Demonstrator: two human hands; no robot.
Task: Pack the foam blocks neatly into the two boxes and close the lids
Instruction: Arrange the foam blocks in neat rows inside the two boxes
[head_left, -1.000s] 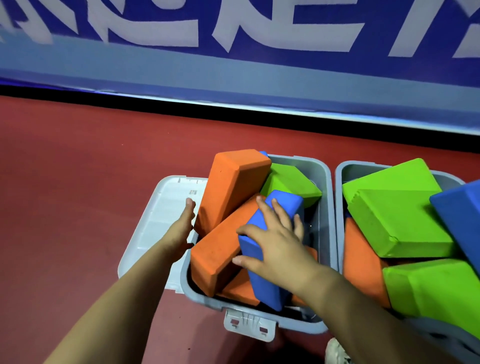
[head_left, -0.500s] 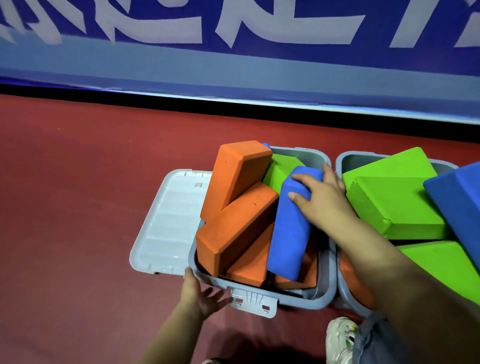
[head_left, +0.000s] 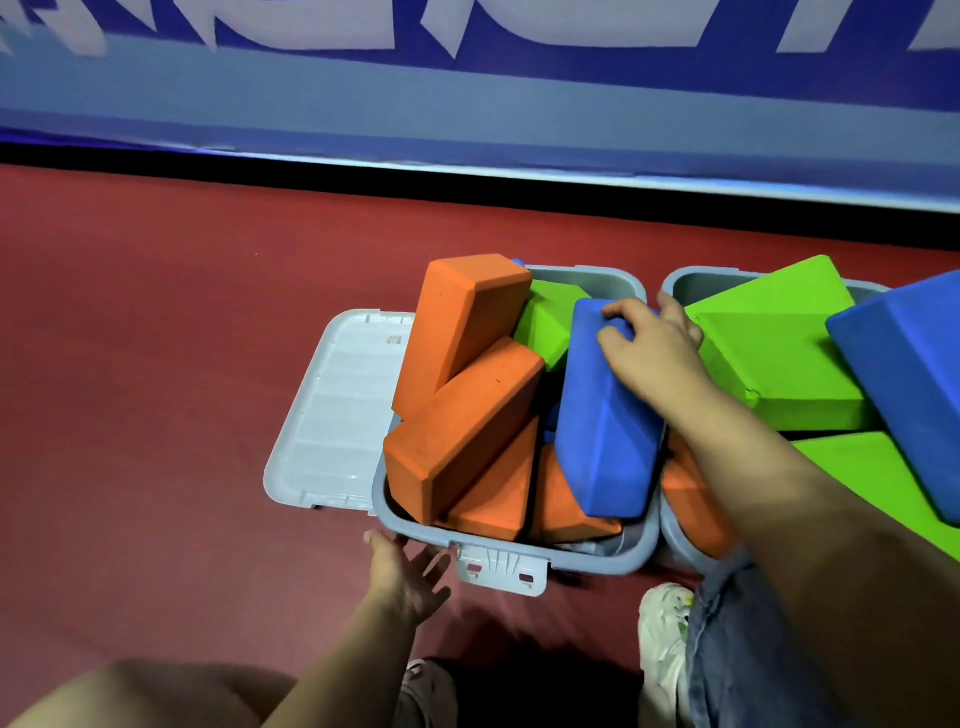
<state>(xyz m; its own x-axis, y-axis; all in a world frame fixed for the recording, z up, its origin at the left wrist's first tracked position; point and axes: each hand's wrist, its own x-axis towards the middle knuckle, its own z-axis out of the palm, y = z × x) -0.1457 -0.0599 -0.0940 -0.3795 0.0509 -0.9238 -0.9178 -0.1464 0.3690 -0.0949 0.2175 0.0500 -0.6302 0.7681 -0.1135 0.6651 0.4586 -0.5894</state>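
Gripping the far end of a blue rectangular foam block with curled fingers, the right hand holds it tilted inside the left grey plastic box. The left hand rests spread against that box's near rim. Orange foam blocks lean high above the rim, so I'd guess forcing the blue one down could jam it, and the hinged grey lid wouldn't close.

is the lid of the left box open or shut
Open. The lid lies flat on the red floor, left of the left box, inner side up; orange blocks stick up above the rim.
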